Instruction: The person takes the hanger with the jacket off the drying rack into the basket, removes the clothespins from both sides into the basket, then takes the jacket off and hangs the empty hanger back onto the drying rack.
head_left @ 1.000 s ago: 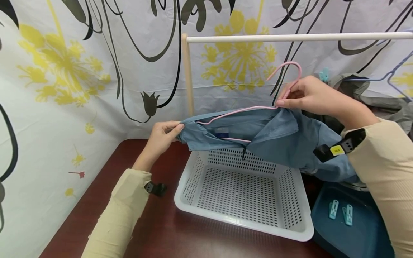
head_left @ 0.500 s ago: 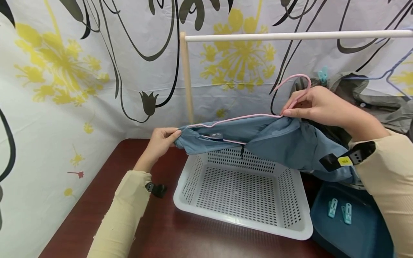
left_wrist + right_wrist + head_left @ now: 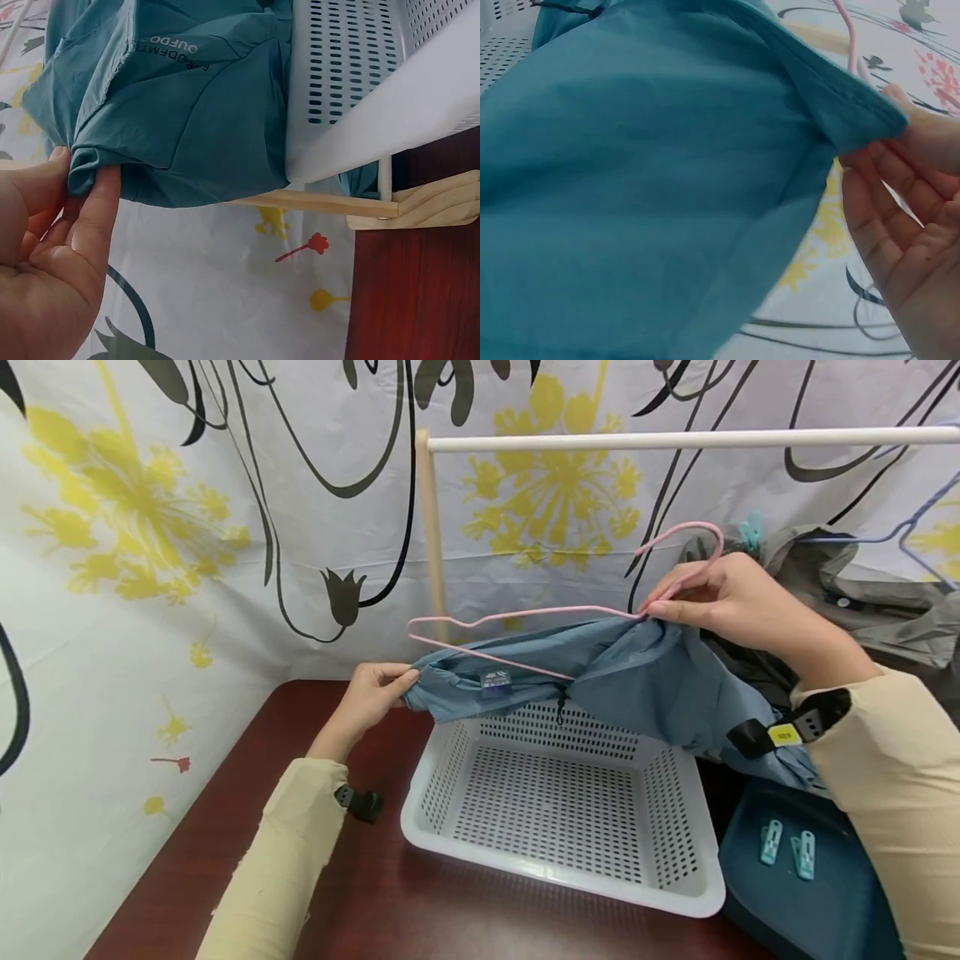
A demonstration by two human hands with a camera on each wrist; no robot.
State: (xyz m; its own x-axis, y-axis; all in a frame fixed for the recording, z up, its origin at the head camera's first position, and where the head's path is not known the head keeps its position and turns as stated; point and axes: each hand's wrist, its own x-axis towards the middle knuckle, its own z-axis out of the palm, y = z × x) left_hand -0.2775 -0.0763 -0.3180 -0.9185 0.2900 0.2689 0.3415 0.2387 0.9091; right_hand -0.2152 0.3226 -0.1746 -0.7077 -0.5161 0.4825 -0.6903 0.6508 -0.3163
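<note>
A blue jacket (image 3: 637, 685) with a dark label inside its neck stretches between the two hands, above the back of the basket. My left hand (image 3: 375, 693) pinches the jacket's left edge; in the left wrist view the cloth is bunched between its thumb and fingers. My right hand (image 3: 723, 597) holds a pink hanger (image 3: 540, 612) at the base of its hook, with jacket cloth gathered under the fingers. The hanger's left end shows outside the jacket, above the left shoulder, while its right side is hidden by the cloth. A black cord (image 3: 561, 703) dangles from the neck opening.
Below the jacket stands a white perforated basket (image 3: 562, 881) on a dark red table (image 3: 360, 893). Two teal clothespins lie in a dark blue tray (image 3: 810, 910) at right. A white rail (image 3: 600, 442) crosses behind, with a grey garment (image 3: 892, 610) and a blue hanger (image 3: 862, 539) at right.
The hanger's left end, first inside the jacket, has come out above the left shoulder. The right hand dipped, then rose slightly. The left hand moved a little down and still pinches the jacket edge.
</note>
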